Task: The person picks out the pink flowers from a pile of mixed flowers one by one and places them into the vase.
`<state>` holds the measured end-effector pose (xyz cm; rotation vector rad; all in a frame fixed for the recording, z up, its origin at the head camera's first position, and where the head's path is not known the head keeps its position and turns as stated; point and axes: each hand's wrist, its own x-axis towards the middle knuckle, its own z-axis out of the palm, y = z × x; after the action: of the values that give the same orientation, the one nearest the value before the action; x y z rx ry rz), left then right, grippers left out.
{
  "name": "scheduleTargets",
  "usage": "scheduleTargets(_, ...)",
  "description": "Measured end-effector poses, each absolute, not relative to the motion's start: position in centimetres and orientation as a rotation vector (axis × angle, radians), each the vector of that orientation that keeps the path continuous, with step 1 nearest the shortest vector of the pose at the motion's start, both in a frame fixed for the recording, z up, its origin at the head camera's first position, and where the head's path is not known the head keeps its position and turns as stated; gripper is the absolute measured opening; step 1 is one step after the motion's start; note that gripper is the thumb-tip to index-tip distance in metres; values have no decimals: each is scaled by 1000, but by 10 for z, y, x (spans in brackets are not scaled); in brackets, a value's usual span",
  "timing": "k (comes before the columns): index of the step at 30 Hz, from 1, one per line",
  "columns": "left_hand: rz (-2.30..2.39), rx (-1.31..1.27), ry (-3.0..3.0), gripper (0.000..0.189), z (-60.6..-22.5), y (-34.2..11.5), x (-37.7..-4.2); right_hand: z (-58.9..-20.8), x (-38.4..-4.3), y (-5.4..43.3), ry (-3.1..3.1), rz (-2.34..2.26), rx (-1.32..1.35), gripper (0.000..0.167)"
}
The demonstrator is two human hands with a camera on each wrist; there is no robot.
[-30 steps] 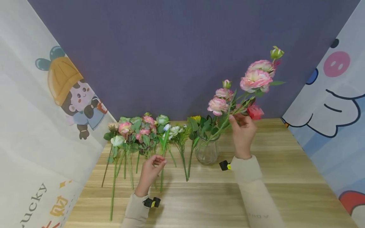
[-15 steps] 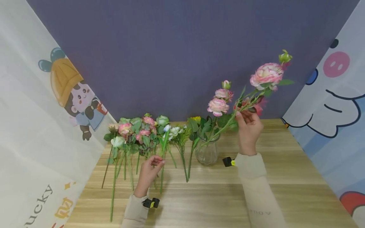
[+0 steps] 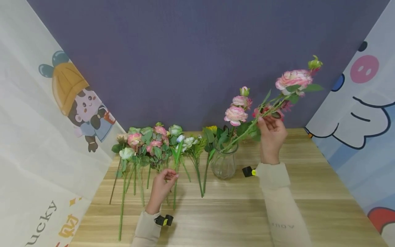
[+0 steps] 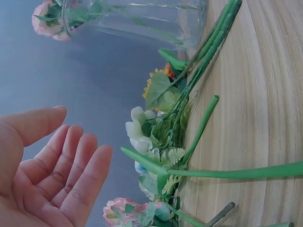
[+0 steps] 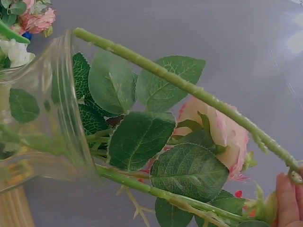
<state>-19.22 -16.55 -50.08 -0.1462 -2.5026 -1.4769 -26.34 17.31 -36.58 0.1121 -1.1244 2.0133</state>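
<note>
With thumb and fingertips, my right hand [image 3: 273,140] pinches the stem of a pink-and-white peony [image 3: 294,80], which leans up to the right with its green bud. The stem [image 5: 180,82] slants down to the glass vase [image 3: 223,168]; in the right wrist view its cut end lies at the vase's rim [image 5: 78,118]. Whether the end is inside cannot be told. Another pink peony [image 3: 236,115] stands in the vase, and a red flower [image 3: 260,112] is partly hidden behind the held stem. My left hand [image 3: 162,188] hovers with loosely bent fingers, holding nothing, near a white tulip [image 3: 180,138].
Several flowers lie in a row left of the vase, including a pale green rose [image 3: 127,153], pink blooms [image 3: 134,139] and a yellow flower [image 3: 212,128]. Their stems point toward the front of the wooden table [image 3: 222,216]. A dark panel [image 3: 185,68] rises behind.
My right hand has moved to the right and slightly up with the peony, whose bloom now leans farther right. The stem's lower end stays by the vase mouth. My left hand has hardly moved.
</note>
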Motion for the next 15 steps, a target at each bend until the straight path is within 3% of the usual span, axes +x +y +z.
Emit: scheduleTargets(15, -1489, -138, -2512, 15, -502, -165, -193, -366, -260, 173, -1320, 1884, 86, 9)
